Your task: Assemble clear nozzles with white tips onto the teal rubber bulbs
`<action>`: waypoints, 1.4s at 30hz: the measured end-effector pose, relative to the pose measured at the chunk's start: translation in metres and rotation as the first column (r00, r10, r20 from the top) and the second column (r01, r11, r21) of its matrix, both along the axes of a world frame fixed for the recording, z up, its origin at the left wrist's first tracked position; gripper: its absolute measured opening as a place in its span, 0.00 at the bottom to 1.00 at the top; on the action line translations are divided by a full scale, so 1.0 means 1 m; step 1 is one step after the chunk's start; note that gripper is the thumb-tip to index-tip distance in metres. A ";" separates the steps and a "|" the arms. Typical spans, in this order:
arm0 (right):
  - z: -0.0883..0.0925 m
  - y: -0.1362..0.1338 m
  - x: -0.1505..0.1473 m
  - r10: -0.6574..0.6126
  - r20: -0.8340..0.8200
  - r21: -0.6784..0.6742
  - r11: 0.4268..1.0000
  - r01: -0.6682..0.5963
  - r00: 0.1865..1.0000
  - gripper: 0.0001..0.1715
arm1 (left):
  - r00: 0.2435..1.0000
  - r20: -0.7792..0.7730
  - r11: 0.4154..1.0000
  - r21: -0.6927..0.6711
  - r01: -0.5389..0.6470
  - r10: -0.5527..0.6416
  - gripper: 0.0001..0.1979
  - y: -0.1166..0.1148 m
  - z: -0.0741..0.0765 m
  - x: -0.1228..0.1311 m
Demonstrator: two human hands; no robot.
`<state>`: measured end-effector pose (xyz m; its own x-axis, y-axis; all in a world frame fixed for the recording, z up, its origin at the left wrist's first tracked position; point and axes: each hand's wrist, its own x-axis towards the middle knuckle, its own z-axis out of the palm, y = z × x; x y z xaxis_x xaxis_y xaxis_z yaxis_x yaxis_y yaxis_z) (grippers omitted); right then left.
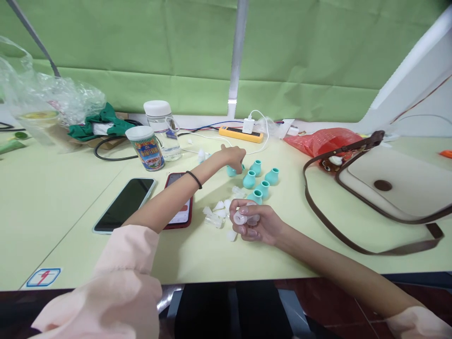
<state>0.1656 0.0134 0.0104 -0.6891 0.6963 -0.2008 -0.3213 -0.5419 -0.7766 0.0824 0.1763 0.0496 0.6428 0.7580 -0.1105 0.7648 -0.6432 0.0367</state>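
Note:
My left hand (233, 157) reaches across to the far side of a small group of teal bulb-shaped cups. Its fingers are curled down over one teal cup (231, 171), which it partly hides. Several more teal cups (249, 179) stand to the right with their round openings up. Nearer the front edge, my right hand (259, 223) is closed around translucent white plastic pieces (240, 217), one with a ring-shaped end towards me. Beside it on the table lie several loose white and clear plastic pieces (219, 210), some cone-shaped.
Two phones (125, 205) (181, 214) lie under and beside my left forearm. Behind them stand a printed canister (148, 153) and a water bottle (164, 129). A yellow power strip (242, 134) with a charger is at the back. A handbag (399, 183) and red plastic bag (325, 141) are right.

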 end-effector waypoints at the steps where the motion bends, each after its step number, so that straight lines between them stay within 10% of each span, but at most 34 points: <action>1: 0.000 0.000 0.000 0.001 0.002 0.000 1.000 -0.001 1.000 0.06 | 1.000 0.022 1.000 0.016 -0.014 0.014 0.18 0.001 0.001 -0.002; 10: -0.002 -0.001 -0.001 -0.039 0.024 0.024 0.999 0.038 0.999 0.10 | 0.971 0.218 0.991 0.066 -0.112 0.095 0.23 -0.004 -0.012 -0.011; 16: -0.001 -0.003 -0.005 -0.205 0.076 0.132 0.972 0.194 0.976 0.14 | 0.885 0.462 0.985 0.116 -0.129 0.061 0.15 -0.066 0.001 -0.031; 20: -0.004 -0.011 -0.010 -0.449 0.136 0.512 0.795 0.325 0.883 0.15 | 0.685 0.723 0.983 -0.175 0.054 0.091 0.09 -0.128 -0.003 -0.059; 24: -0.010 -0.020 -0.013 -0.506 0.165 0.668 0.689 0.282 0.846 0.21 | 0.510 0.786 0.840 -0.503 0.201 0.349 0.07 -0.160 -0.021 -0.079; 31: -0.011 -0.017 -0.010 -0.613 0.239 0.758 0.603 0.249 0.753 0.11 | 0.204 0.890 0.885 -0.439 0.154 0.407 0.04 -0.165 -0.042 -0.084; 38: -0.004 -0.016 -0.005 -0.497 0.266 0.721 0.672 0.172 0.826 0.09 | 0.280 0.960 0.997 -0.031 0.074 0.010 0.07 -0.170 -0.050 -0.091; 42: -0.001 -0.015 -0.004 -0.390 0.325 0.598 0.791 0.132 0.862 0.08 | 0.314 0.949 0.987 -0.040 0.156 -0.011 0.05 -0.166 -0.051 -0.094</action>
